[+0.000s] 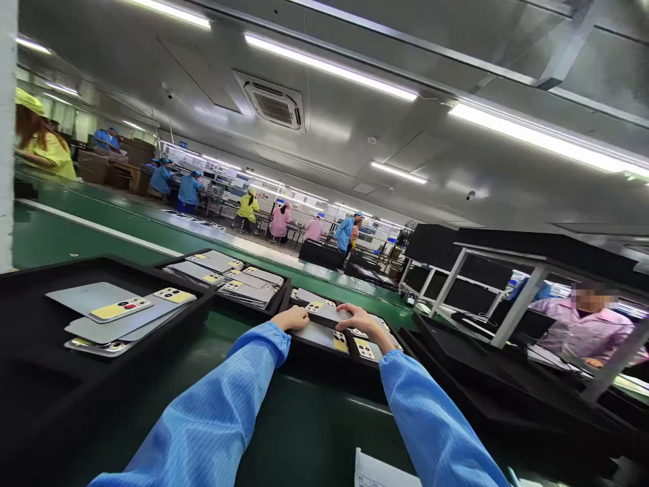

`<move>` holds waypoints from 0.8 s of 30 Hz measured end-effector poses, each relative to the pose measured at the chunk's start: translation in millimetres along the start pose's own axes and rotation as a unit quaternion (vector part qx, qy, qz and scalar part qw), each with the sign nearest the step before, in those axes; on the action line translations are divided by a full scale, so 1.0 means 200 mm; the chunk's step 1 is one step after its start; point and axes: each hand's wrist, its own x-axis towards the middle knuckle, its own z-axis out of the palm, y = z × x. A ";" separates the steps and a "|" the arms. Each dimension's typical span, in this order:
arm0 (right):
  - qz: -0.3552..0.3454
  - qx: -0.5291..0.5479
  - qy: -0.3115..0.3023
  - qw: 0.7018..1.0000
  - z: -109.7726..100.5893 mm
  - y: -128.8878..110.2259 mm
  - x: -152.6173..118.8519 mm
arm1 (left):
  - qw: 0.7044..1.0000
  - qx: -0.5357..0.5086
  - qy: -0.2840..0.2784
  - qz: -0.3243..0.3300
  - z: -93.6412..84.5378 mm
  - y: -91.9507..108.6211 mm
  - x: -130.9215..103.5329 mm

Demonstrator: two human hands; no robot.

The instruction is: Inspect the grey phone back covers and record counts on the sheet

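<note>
Ahead of me, a black tray (332, 355) holds silver-grey phone back covers, their camera bumps partly under yellow film. My left hand (293, 318) is closed at the left end of a phone back cover (315, 333) in the near row, its fingertips mostly hidden. Over the right part of the same tray is my right hand (366, 323), its thumb and fingers arched apart and close to the covers. Another phone back cover (366, 349) lies below that hand. Contact between the right fingertips and a cover cannot be made out.
A second black tray (253, 308) with stacked covers stands to the left. A larger tray (30, 352) nearer me holds several loose covers. Black trays (487, 379) and a metal frame (522, 308) stand right, where a person in pink (583, 325) sits. A white packet (380, 470) lies near me.
</note>
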 end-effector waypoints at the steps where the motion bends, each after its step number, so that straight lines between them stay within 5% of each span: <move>1: 0.000 -0.003 -0.014 1.000 0.01 0.01 0.05 | 1.000 0.000 0.009 0.001 -0.01 -0.01 0.00; 9: -0.019 0.016 -0.099 0.995 0.13 0.10 0.25 | 0.989 -0.005 0.142 -0.027 -0.06 -0.14 0.01; 17: -0.030 0.079 -0.156 0.984 0.22 0.11 0.36 | 0.989 0.016 0.135 -0.055 0.02 -0.18 0.00; 24: 0.025 0.155 -0.103 0.982 0.21 0.12 0.38 | 0.990 0.039 0.124 -0.057 0.02 -0.16 -0.03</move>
